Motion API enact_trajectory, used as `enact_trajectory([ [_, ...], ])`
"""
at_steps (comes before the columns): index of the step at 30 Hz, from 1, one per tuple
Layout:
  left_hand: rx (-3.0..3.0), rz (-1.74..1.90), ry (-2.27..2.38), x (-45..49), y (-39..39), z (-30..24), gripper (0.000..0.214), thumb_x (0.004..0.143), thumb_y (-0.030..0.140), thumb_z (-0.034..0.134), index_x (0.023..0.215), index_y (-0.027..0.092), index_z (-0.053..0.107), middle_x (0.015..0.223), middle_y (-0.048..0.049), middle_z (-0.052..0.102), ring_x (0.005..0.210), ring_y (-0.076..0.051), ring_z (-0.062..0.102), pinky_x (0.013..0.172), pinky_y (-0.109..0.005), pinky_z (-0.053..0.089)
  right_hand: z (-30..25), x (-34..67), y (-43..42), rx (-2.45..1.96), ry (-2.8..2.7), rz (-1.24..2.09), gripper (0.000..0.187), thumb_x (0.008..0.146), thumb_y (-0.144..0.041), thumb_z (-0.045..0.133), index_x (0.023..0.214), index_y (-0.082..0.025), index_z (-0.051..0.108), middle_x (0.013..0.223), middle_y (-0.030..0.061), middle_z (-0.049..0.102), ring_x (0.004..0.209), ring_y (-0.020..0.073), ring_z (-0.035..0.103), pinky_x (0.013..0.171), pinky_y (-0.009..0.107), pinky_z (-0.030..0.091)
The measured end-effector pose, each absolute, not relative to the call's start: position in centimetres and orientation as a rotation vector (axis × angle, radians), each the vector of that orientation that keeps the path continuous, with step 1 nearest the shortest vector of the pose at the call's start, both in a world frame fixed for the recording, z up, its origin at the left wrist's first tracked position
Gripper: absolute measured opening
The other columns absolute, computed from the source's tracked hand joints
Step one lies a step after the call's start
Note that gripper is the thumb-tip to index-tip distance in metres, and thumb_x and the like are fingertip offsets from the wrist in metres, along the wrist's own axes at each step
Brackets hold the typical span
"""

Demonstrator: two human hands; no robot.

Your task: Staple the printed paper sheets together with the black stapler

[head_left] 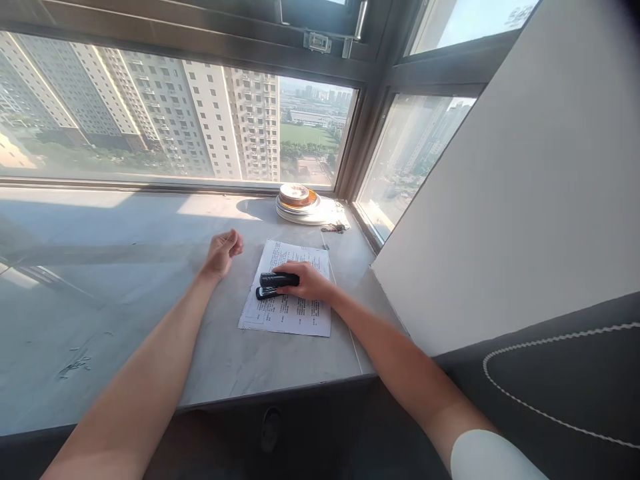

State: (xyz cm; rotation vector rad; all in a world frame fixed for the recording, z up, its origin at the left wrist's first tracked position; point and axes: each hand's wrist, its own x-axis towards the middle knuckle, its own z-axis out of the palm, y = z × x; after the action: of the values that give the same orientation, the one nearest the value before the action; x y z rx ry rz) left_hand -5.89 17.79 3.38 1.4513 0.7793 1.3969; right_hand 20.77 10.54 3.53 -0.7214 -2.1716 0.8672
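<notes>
My right hand (307,281) is wrapped round a black stapler (279,279) whose jaws point left and stand apart. The stapler is over a stack of printed paper (300,322) lying on the grey stone windowsill (225,360). To the left of the paper, my left hand (223,253) is closed, thumb against curled fingers. Whether it holds anything small is hidden. The hand is near the sill surface and apart from the paper.
Several stacked plates or rolls of tape (299,203) sit by the window corner, with a small dark cluster (335,228) beside them. Thin metal bits like loose staples (75,365) lie at left. A white wall panel (500,200) bounds the right; a bead chain (545,413) hangs there.
</notes>
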Motion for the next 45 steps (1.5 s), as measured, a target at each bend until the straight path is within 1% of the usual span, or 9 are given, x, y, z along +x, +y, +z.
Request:
enact_trajectory([
  [4, 1.437, 1.231, 0.876, -5.9, 18.0, 3.1, 0.064, 0.090, 0.060, 0.071, 0.049, 0.020, 0.041, 0.053, 0.0025, 0.030, 0.047, -0.010, 0.026, 0.046, -0.028, 0.017, 3.5, 21.1, 9.2, -0.795, -2.174, 0.876, 0.041, 0.086, -0.036, 0.080, 0.123, -0.020, 0.071, 0.110, 0.0071, 0.073, 0.099, 0.0223, 0.068, 0.092, 0.034, 0.052],
  [11, 1.532, 1.183, 0.936, -5.6, 17.9, 2.9, 0.059, 0.085, 0.050, 0.075, 0.050, 0.020, 0.038, 0.054, 0.0015, 0.032, 0.048, -0.010, 0.025, 0.047, -0.028, 0.017, 4.3, 27.2, 6.3, -0.873, -2.235, 0.864, 0.049, 0.087, -0.059, 0.076, 0.119, -0.022, 0.075, 0.106, 0.0090, 0.074, 0.106, 0.0275, 0.063, 0.098, 0.043, 0.050],
  [14, 1.492, 1.199, 0.969, -5.7, 18.2, 2.7, 0.056, 0.083, 0.049, 0.076, 0.052, 0.021, 0.039, 0.054, 0.0020, 0.031, 0.048, -0.010, 0.025, 0.046, -0.027, 0.016, 4.6, 30.0, 7.7, -0.904, -2.092, 0.836, 0.060, 0.097, -0.073, 0.049, 0.121, -0.024, 0.074, 0.123, 0.0110, 0.071, 0.118, 0.0292, 0.061, 0.102, 0.046, 0.049],
  [17, 1.376, 1.282, 0.992, -5.8, 18.5, 2.5, 0.055, 0.083, 0.050, 0.076, 0.053, 0.021, 0.039, 0.055, 0.0031, 0.030, 0.047, -0.009, 0.023, 0.045, -0.027, 0.015, 3.7, 31.4, 10.6, -1.112, -1.842, 0.647, 0.066, 0.105, -0.068, 0.026, 0.119, -0.025, 0.074, 0.135, 0.0114, 0.066, 0.127, 0.0284, 0.059, 0.107, 0.048, 0.048],
  [21, 1.279, 1.371, 0.965, -5.8, 18.7, 2.8, 0.055, 0.083, 0.044, 0.075, 0.053, 0.021, 0.035, 0.055, 0.0048, 0.026, 0.047, -0.008, 0.020, 0.043, -0.026, 0.015, 1.3, 30.6, 14.2, -1.450, -2.132, 0.452, 0.062, 0.099, -0.067, 0.048, 0.137, -0.021, 0.066, 0.159, 0.0137, 0.048, 0.149, 0.0327, 0.042, 0.124, 0.053, 0.032],
  [26, 1.082, 1.472, 0.734, -7.2, 18.3, 4.0, 0.056, 0.080, 0.035, 0.072, 0.052, 0.021, 0.025, 0.051, 0.0067, 0.017, 0.044, -0.008, 0.017, 0.041, -0.026, 0.018, 0.1, 25.4, 15.5, -1.542, -2.483, 0.288, 0.065, 0.106, -0.050, 0.044, 0.160, -0.013, 0.039, 0.171, 0.0171, 0.022, 0.160, 0.0314, 0.017, 0.130, 0.053, 0.019],
  [35, 0.964, 1.690, 0.468, -11.8, 17.1, 4.3, 0.065, 0.085, 0.045, 0.066, 0.057, 0.019, 0.014, 0.048, 0.0058, 0.010, 0.041, -0.009, 0.019, 0.041, -0.025, 0.029, 0.7, 10.8, 16.9, -1.210, -2.631, 0.306, 0.067, 0.108, -0.055, 0.038, 0.159, -0.011, 0.036, 0.172, 0.0158, 0.020, 0.161, 0.0284, 0.015, 0.131, 0.053, 0.015],
  [40, 0.981, 1.565, 0.514, -11.3, 17.2, 4.2, 0.068, 0.077, 0.046, 0.071, 0.055, 0.019, 0.013, 0.046, 0.0062, 0.009, 0.040, -0.008, 0.019, 0.041, -0.027, 0.027, 0.9, 10.8, 15.9, -1.138, -2.602, 0.276, 0.064, 0.108, -0.046, 0.041, 0.163, -0.017, 0.026, 0.174, 0.0114, 0.011, 0.162, 0.0265, 0.006, 0.130, 0.057, 0.013],
  [45, 0.979, 1.368, 0.454, -10.4, 17.2, 4.1, 0.070, 0.071, 0.042, 0.078, 0.054, 0.020, 0.013, 0.048, 0.0075, 0.007, 0.039, -0.007, 0.017, 0.041, -0.028, 0.028, 0.8, 14.7, 14.3, -1.192, -2.600, 0.287, 0.062, 0.108, -0.038, 0.040, 0.163, -0.014, 0.027, 0.173, 0.0121, 0.018, 0.162, 0.0259, 0.011, 0.130, 0.054, 0.015],
])
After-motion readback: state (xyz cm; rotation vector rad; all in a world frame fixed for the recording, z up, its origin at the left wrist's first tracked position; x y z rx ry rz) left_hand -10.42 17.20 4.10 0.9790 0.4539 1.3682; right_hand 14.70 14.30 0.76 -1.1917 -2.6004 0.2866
